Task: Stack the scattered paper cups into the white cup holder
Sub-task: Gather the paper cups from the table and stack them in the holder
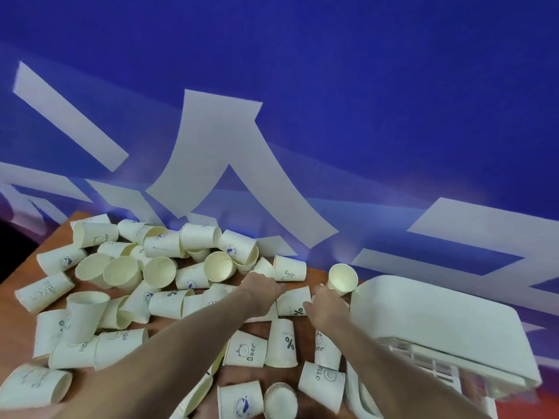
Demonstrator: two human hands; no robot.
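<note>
Many white paper cups [157,273] lie scattered and piled on a brown table [18,313], most on their sides. My right hand [325,303] holds a paper cup [342,279] tilted with its open mouth towards me, just left of the white cup holder [438,316]. My left hand [263,290] reaches in among the cups beside a cup marked "Hi" [289,268]; its fingers point down and are partly hidden, so what they touch is unclear. A cup printed "%" [292,303] lies between the two hands.
The white cup holder lies at the table's right side, with a slotted white part [429,361] below it. A blue wall with large white letters [223,164] stands right behind the table. More cups [242,403] lie near the front edge between my forearms.
</note>
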